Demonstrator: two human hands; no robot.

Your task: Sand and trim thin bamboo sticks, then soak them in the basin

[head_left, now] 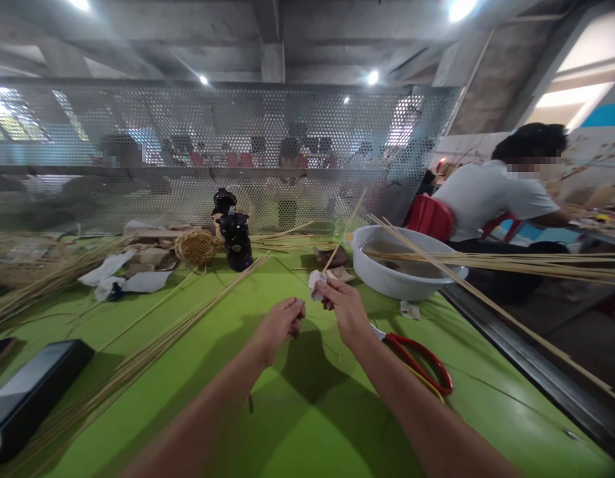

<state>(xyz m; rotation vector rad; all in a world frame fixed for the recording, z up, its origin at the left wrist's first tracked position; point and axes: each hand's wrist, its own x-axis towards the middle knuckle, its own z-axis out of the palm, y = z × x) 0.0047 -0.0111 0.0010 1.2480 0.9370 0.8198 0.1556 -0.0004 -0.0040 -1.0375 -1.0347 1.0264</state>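
Observation:
Pinched in my right hand (337, 300) is a small white piece (315, 284), which looks like paper or cloth, with a thin pale strip (341, 237) rising from it up and to the right. To its left my left hand (285, 318) hovers over the green table with its fingers curled together; whatever they hold, if anything, is too small to name. The two hands are apart. Scissors with red handles (421, 362) lie beside my right forearm, partly covered by it.
A white basin (387, 282) holds water, with long strips (517, 264) across its rim. A black bottle (236, 242), woven pieces (196, 247), strip bundles (188, 323) and a dark box (38, 375) are on the left. A person in a white shirt (479, 189) sits at right.

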